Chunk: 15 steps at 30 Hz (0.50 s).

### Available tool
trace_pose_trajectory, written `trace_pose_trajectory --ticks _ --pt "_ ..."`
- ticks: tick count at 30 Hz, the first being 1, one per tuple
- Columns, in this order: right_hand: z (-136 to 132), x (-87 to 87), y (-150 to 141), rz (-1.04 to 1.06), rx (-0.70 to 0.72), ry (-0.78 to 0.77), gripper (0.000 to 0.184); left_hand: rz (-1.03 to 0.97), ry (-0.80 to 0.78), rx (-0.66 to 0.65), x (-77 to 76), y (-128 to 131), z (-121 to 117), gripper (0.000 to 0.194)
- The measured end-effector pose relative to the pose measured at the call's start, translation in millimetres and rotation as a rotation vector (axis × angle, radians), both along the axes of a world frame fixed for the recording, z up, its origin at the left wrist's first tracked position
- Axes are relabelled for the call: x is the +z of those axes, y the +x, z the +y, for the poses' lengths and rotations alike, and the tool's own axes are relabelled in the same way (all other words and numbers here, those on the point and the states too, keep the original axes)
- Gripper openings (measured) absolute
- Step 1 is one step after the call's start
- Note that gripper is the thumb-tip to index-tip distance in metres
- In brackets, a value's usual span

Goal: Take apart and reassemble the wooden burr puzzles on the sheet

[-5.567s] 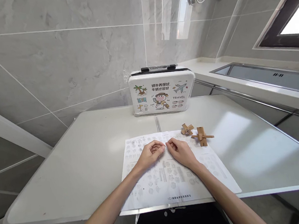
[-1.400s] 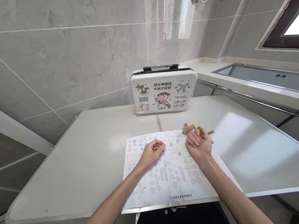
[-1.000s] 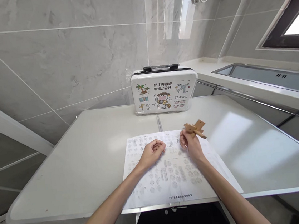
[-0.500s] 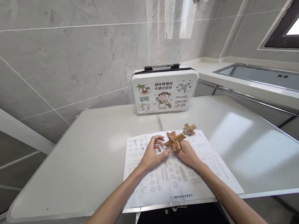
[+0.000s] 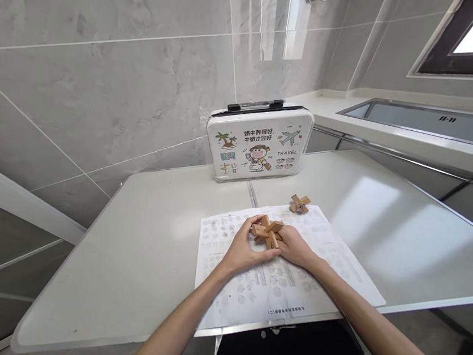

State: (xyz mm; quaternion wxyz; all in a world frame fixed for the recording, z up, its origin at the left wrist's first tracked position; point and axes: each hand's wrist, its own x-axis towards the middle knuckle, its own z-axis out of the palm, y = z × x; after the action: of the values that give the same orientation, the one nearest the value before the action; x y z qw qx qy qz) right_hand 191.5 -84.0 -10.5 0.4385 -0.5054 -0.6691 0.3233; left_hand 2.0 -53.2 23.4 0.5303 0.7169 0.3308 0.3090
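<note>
A wooden interlocking burr puzzle (image 5: 267, 230), made of crossed light-brown sticks with a dark mark on one, is between my two hands above the printed sheet. My left hand (image 5: 244, 249) curls round its left side, fingers at the far end and thumb at the near end. From the right, my right hand (image 5: 294, 245) grips it, with the fingers partly hidden behind and under the sticks. A smaller wooden burr puzzle (image 5: 300, 204) rests just beyond my right hand, at the sheet's far right edge. The printed paper sheet (image 5: 221, 310) lies under both hands.
The white folding table (image 5: 143, 256) has a seam down its middle. At its far edge stands a white cartoon-printed case (image 5: 239, 168) with a black handle, against grey wall tiles. A counter with a glass-topped panel (image 5: 422, 122) runs along the right.
The puzzle has moved slightly left and toward me and turned. My left hand, apart from it with loosely curved fingers before, has closed round it. My right hand keeps its hold.
</note>
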Motion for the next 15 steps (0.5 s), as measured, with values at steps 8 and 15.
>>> trace_pose_trajectory --ticks 8,15 --pt "4 -2.8 4 0.214 -0.141 -0.022 0.021 0.03 0.02 0.126 -9.3 2 6 0.075" --pt "10 -0.8 9 0.616 -0.083 -0.259 0.035 0.036 0.14 0.202 -10.6 4 6 0.071"
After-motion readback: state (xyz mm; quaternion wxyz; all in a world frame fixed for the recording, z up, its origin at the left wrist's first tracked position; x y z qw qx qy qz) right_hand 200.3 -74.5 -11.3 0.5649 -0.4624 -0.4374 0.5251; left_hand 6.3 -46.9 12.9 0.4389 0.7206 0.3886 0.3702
